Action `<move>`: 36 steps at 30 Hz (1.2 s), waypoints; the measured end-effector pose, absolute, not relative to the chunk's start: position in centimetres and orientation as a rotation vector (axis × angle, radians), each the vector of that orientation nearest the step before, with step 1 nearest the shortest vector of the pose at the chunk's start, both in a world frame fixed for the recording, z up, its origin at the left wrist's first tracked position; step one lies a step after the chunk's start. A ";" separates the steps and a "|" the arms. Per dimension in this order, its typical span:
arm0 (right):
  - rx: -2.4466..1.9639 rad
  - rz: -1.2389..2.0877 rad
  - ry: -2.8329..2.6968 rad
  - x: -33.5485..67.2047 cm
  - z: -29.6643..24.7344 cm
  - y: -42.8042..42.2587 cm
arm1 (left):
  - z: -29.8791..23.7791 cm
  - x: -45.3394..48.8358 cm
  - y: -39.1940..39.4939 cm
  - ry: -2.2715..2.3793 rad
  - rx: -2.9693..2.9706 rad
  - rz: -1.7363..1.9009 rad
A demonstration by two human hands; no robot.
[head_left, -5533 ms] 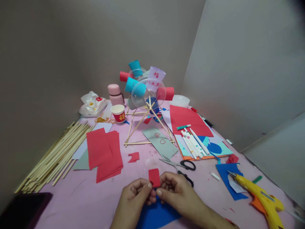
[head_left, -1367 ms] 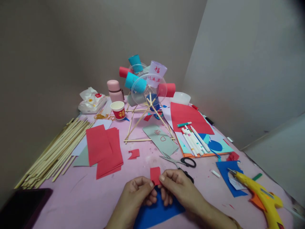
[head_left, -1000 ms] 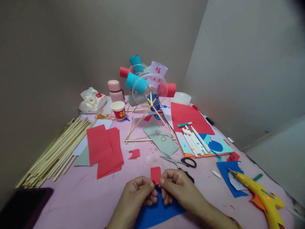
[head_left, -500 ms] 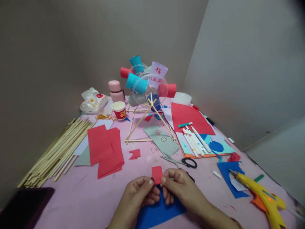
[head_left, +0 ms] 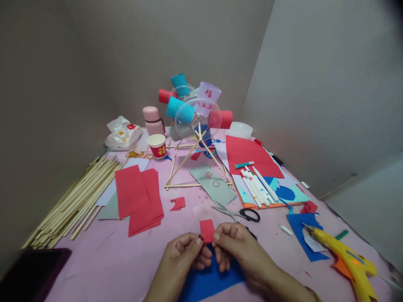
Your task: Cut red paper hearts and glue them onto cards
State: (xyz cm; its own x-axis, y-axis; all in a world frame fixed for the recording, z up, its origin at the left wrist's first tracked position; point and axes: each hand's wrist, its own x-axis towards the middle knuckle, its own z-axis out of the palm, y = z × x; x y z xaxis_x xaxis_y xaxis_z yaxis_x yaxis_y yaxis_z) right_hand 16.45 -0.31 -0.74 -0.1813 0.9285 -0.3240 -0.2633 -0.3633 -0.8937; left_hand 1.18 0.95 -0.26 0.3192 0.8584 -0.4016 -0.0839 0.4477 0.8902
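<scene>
Between my two hands is a small red paper piece, held upright by its lower edges. My left hand pinches its left side with thumb and fingers, and my right hand pinches its right side. Beneath both hands lies a sheet of blue paper, partly covered by them. Just beyond my right hand rest scissors with black handles, their blades slightly apart. A scrap of red paper with a notched edge lies past my left hand.
A stick-framed wheel model with coloured paper cups stands at the back. Wooden sticks, red paper sheets and a phone lie left. Markers and a yellow glue gun lie right. A paper cup stands beyond.
Almost nothing differs. Both hands keep the same pinch on the red paper piece, and the view has shifted very slightly.
</scene>
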 end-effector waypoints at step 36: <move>-1.263 1.582 -1.129 16.1 -0.6 -0.7 | -0.5 1.3 1.0 1.115 0.863 0.737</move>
